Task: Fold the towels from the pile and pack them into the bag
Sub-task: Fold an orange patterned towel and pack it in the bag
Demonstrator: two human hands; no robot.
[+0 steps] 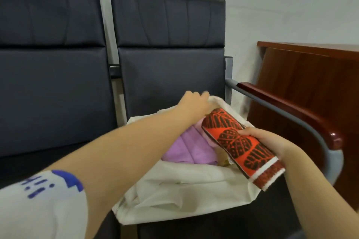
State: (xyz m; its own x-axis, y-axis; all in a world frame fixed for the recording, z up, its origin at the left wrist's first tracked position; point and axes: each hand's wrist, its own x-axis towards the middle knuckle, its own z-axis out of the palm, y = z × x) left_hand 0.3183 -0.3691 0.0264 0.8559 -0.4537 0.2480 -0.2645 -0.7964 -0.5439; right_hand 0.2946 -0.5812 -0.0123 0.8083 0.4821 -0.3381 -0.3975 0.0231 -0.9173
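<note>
Fingers (202, 96) of the left hand (192, 103) pinch the far rim of the cream cloth bag (174, 190) at twelve o'clock, apparently to hold its mouth open. At three o'clock the right hand (272, 141) grips a folded orange-and-brown leaf-patterned towel (239, 141), angled into the bag over lilac folded towels (190, 149).

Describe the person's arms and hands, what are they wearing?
Both hands are bare: no gloves, and no rings or watch show on the left hand or the right hand. Both forearms are uncovered. The left arm has a short white sleeve with blue printed markings near its hem. No sleeve shows on the right arm.
</note>
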